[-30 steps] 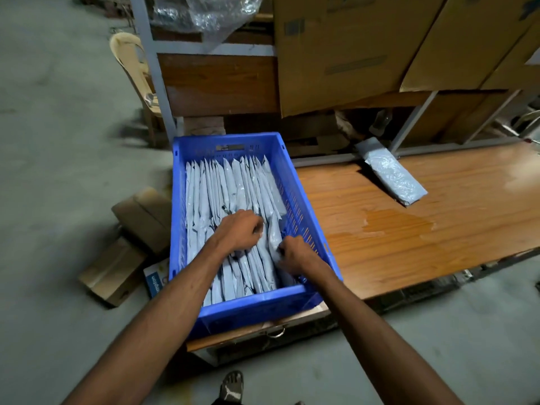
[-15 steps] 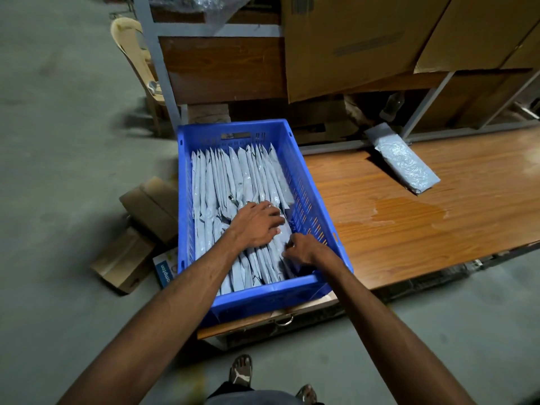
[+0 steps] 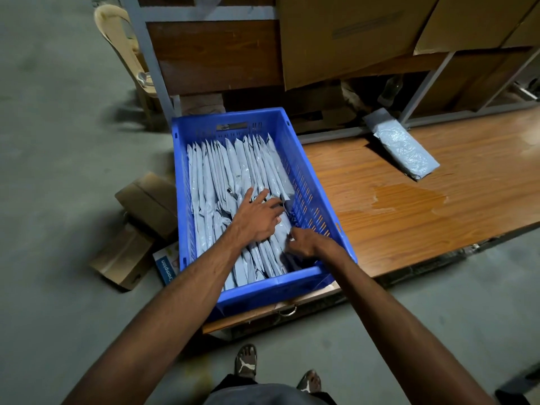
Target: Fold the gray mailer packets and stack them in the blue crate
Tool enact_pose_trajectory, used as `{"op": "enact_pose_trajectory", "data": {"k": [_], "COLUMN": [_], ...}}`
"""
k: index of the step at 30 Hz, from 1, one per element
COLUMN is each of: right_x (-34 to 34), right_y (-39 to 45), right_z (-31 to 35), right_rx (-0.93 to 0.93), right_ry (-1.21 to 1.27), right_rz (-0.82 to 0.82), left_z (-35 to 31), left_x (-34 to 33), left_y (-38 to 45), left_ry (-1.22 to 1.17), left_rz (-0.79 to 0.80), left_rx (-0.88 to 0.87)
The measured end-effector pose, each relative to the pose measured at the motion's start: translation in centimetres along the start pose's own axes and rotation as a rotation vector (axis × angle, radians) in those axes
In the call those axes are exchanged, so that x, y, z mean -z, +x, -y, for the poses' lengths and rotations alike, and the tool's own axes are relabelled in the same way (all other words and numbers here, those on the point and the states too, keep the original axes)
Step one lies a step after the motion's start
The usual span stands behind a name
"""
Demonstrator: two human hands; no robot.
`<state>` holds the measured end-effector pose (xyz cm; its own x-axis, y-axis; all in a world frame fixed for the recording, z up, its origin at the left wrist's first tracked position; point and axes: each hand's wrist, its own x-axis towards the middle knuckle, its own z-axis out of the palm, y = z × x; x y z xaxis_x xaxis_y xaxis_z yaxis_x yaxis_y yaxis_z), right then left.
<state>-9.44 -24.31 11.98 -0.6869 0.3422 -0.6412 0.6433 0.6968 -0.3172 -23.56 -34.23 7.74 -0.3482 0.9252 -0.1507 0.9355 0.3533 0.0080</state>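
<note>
A blue crate (image 3: 314,197) sits on the left end of a low wooden table (image 3: 409,211). Several folded gray mailer packets (image 3: 222,171) stand on edge in it, side by side. My left hand (image 3: 257,217) lies flat with spread fingers on the packets near the crate's right side. My right hand (image 3: 304,244) is curled at the crate's right wall, its fingers around the edge of the rightmost packet (image 3: 282,229). One more gray mailer packet (image 3: 404,147) lies flat on the table, far right of the crate.
A metal rack with big cardboard boxes (image 3: 344,36) rises behind the table. Flattened cartons (image 3: 137,226) lie on the concrete floor left of the crate, and a plastic chair (image 3: 122,39) stands at the back left. A wet patch (image 3: 406,197) marks the tabletop. My sandalled feet (image 3: 247,361) show below.
My left hand has uncurled from a fist to flat, spread fingers on the packets. The right hand stays at the crate's right wall. The camera has drawn closer.
</note>
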Motion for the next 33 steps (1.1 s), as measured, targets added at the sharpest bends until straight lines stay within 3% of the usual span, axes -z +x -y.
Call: {"op": "enact_pose_trajectory", "data": {"k": [4, 12, 18, 25, 33], "right_x": [-0.5, 0.6, 5.1, 9.5, 12.3], "right_y": [-0.2, -1.9, -1.8, 0.4, 2.9], "right_z": [-0.4, 0.1, -3.3, -12.2, -22.6], "right_rx": [0.007, 0.265, 0.378, 0.324, 0.247], "right_ry": [0.059, 0.041, 0.123, 0.123, 0.099], "right_rz": [-0.128, -0.746, -1.012, -1.088, -1.016], "left_z": [0.1, 0.5, -2.0, -9.3, -18.7], "left_x": [1.0, 2.1, 5.1, 7.9, 8.2], "left_y": [-0.1, -0.2, 1.2, 7.1, 15.2], "left_ry": [-0.157, -0.225, -0.274, -0.378, -0.303], "left_rz": [-0.084, -0.353, -0.521, -0.563, -0.462], "left_rx": [0.010, 0.135, 0.189, 0.231, 0.347]}}
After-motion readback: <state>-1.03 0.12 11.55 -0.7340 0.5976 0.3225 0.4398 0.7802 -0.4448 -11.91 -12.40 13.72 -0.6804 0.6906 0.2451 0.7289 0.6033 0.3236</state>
